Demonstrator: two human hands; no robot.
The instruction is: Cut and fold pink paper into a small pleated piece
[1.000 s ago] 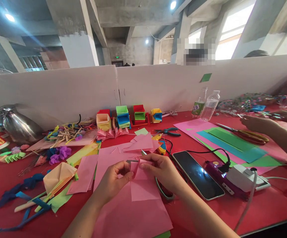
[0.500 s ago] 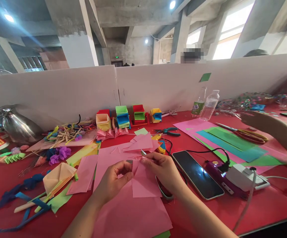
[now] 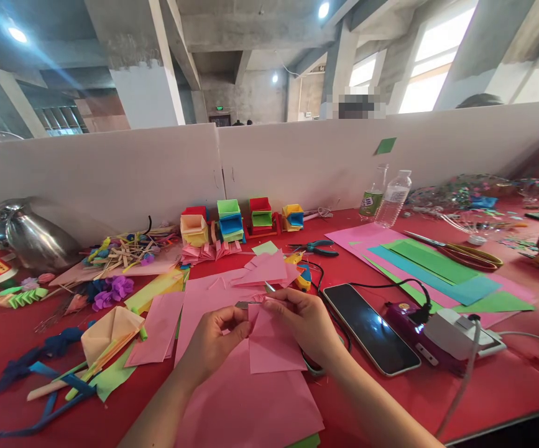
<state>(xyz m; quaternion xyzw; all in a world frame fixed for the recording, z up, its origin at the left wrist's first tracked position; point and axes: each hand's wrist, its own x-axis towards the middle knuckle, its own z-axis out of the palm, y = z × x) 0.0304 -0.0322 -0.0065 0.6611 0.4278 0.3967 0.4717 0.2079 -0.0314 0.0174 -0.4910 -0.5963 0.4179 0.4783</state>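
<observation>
**Pink paper held between two hands over a crowded red table**

At the far left, a steel kettle (image 3: 31, 233) is seen against the white partition (image 3: 110, 171). Nearer, blue paper strips (image 3: 36, 373) and a cream folded paper piece (image 3: 110, 330) are spread on the red table (image 3: 506, 392), with purple paper flowers (image 3: 113, 289) just beyond them.

In the near middle, a small pink paper piece (image 3: 273, 348) is held above a larger pink sheet (image 3: 245, 404) that lies flat on the table. Its upper left corner is pinched by the left hand (image 3: 213, 342), fingers clenched on the fold. Its upper edge is grasped by the right hand (image 3: 309, 323), thumb and fingertips closed on the paper. Part of a pair of scissors (image 3: 313, 367) is seen under the right wrist.

Far behind, a row of coloured paper boxes (image 3: 241, 221) is lined up by the partition.

To the right, a dark phone (image 3: 372, 326) is laid face up, near a white charger block (image 3: 460, 333). Farther right, green and blue sheets (image 3: 437, 270) are stacked, with two plastic bottles (image 3: 388, 196) beyond them.
</observation>
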